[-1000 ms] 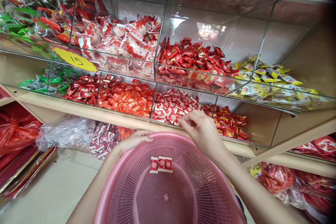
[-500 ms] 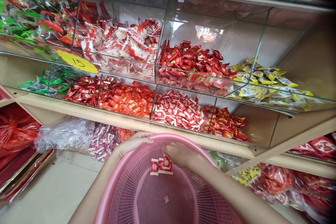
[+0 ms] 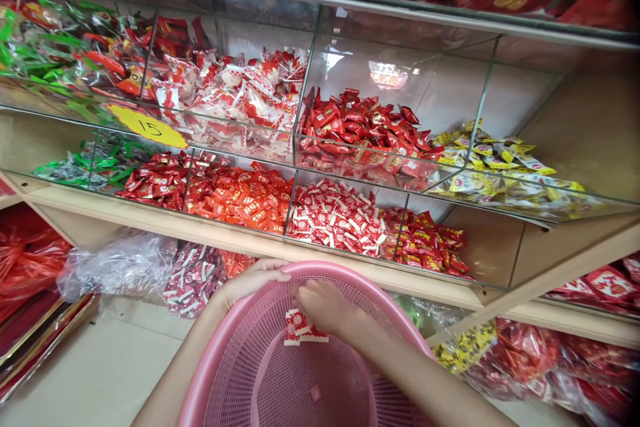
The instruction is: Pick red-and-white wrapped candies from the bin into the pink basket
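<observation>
A pink plastic basket [image 3: 216,347] with mesh sides stands below the shelf, tilted toward me. My left hand [image 3: 257,278] grips its rim at the upper left, fingers wrapped over the edge. Inside the basket, near the far wall, my right hand [image 3: 320,303] is held with its fingers curled. Whatever lies within those fingers is hidden. A few red-and-white wrapped candies [image 3: 295,328] lie in the basket right beneath the right hand, partly covered by it. The basket's mesh floor shows a small pale square mark in the middle.
Glass-fronted compartments above hold wrapped candies: red-and-white ones [image 3: 337,219], orange ones [image 3: 245,197], dark red ones [image 3: 365,133], yellow ones [image 3: 493,147]. A yellow tag [image 3: 147,127] reads 15. The wooden shelf edge [image 3: 150,223] runs just beyond the basket. Bagged candies [image 3: 193,280] sit underneath on the floor.
My right hand has shifted slightly left inside the basket, over the candies, which now sit closer together. The view has tilted up a little. My left hand keeps its grip on the rim.
</observation>
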Demonstrator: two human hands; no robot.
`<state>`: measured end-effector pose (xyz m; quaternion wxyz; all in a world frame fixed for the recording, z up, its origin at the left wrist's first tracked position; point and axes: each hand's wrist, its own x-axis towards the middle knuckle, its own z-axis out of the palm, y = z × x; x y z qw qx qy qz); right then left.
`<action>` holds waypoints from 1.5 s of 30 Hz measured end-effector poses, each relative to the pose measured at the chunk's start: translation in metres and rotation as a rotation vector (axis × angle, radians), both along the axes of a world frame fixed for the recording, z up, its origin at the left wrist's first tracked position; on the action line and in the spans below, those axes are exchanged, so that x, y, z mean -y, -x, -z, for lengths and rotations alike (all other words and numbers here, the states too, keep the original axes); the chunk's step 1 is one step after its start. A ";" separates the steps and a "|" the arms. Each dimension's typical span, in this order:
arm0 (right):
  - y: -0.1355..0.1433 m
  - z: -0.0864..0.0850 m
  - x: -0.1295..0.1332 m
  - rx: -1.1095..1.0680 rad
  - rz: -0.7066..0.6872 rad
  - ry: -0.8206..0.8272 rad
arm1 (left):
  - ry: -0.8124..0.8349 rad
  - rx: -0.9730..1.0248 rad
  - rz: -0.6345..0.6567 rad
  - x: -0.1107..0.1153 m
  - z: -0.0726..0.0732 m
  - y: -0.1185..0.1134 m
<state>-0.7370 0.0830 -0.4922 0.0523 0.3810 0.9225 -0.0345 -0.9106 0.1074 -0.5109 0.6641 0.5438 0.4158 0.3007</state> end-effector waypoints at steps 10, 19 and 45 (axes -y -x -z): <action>-0.066 -0.076 -0.014 -0.472 0.286 -0.301 | 0.005 0.018 0.036 0.001 -0.002 0.001; -0.082 -0.056 -0.038 -0.379 0.406 -0.437 | -0.007 -0.003 0.018 0.001 -0.001 -0.001; -0.058 0.046 0.001 -0.830 0.610 0.804 | 0.031 0.012 0.017 0.002 -0.004 -0.005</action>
